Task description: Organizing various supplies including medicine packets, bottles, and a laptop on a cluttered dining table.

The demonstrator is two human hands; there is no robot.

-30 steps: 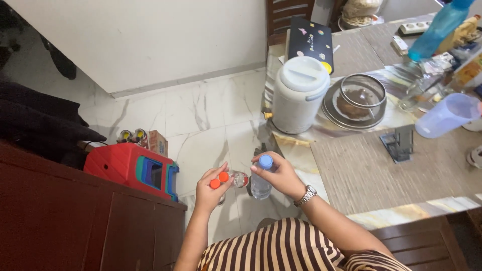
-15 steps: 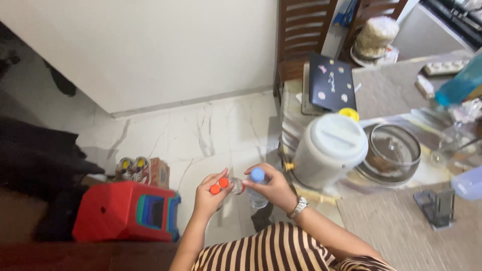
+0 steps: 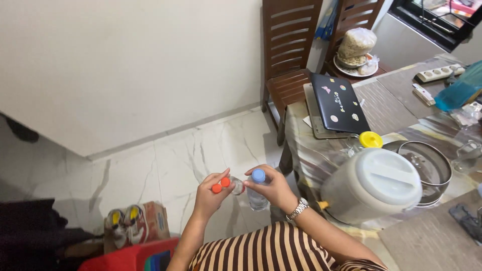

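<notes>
My left hand (image 3: 210,195) holds two small clear bottles with orange caps (image 3: 221,185) between fingers and thumb, over the marble floor. My right hand (image 3: 273,188), with a silver wristwatch, grips a small clear plastic bottle with a blue cap (image 3: 257,189) upright, its fingers around the neck. The two hands are close together, the bottles nearly touching. My striped top shows at the bottom.
A table (image 3: 411,231) on the right carries a white lidded dispenser (image 3: 374,185), a round metal sieve (image 3: 427,163), a dark laptop (image 3: 339,103), a power strip (image 3: 439,74) and a blue bottle (image 3: 459,90). Wooden chairs (image 3: 288,50) stand behind. A red toy (image 3: 133,257) and a small carton (image 3: 133,223) sit on the floor at left.
The view has swung up and to the left, so the table slid right and the chairs came into sight. Both hands keep the same grip on their bottles.
</notes>
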